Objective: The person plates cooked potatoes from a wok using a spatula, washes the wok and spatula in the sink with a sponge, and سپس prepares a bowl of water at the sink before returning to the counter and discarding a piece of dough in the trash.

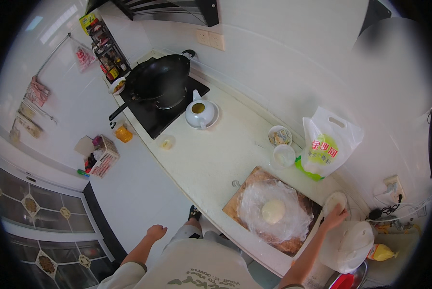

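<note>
My left hand (157,232) hangs over the floor beside my body, its fingers curled and nothing visible in them. On the right, my right hand (333,219) reaches past the cutting board to the near edge of a round whitish dish (335,201). Whether its fingers grip the dish is hard to make out. Before me a wooden cutting board (234,206) lies on the counter, covered in part by crumpled clear plastic wrap (252,195). A smooth round ball of dough (273,212) rests in the middle of the wrap.
A flour bag (322,144) stands against the wall by two small bowls (280,136) (283,156). Farther left are a white teapot (200,115) and a black wok (161,74) on the cooktop (154,124). A rice cooker (347,245) sits beside my right forearm.
</note>
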Demonstrator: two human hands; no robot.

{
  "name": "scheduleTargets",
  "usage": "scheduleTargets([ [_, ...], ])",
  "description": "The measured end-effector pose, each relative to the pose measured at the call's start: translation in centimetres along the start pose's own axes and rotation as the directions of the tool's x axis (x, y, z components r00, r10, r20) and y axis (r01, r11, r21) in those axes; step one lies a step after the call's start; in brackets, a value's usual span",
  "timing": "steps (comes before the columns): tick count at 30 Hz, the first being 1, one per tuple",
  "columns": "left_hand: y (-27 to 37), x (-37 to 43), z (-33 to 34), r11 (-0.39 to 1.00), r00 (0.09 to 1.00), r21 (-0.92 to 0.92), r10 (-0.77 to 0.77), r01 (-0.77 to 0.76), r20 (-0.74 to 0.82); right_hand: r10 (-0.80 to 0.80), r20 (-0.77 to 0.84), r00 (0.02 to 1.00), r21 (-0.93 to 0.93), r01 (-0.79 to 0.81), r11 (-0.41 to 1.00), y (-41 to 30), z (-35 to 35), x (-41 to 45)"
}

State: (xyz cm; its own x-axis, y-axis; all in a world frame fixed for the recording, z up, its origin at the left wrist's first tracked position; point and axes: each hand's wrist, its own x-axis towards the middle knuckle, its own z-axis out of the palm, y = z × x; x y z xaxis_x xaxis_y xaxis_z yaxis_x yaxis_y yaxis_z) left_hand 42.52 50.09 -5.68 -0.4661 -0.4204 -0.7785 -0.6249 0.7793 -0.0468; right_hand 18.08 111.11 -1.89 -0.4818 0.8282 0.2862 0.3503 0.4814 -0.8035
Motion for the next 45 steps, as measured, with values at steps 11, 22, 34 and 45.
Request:
scheduleTargets([
  [11,-6.3,13.8,-4.8,0.968,0.974,0.128,0.202,-0.214,0.101,-0.05,0.777,0.628,0.393,-0.421,0.817,-15.5,22.2,-21.4],
  [22,-16.1,28.3,-13.9,0.995,0.931,0.036,0.07,-0.089,0.359,-0.177,0.588,0.789,0.494,-0.177,0.851,-21.9,24.2,-25.3],
  [34,18.3,10.6,-21.6,0.447,0.444,-0.067,0.894,-0.892,0.061,0.334,-0.031,0.942,-0.614,-0.282,0.737,7.3,-8.2,-15.5],
  [45,26.0,7.2,-9.8,0.261,0.256,0.008,0.951,-0.965,-0.172,0.289,0.109,0.951,-0.264,-0.253,0.931,8.2,-7.1,-15.5],
])
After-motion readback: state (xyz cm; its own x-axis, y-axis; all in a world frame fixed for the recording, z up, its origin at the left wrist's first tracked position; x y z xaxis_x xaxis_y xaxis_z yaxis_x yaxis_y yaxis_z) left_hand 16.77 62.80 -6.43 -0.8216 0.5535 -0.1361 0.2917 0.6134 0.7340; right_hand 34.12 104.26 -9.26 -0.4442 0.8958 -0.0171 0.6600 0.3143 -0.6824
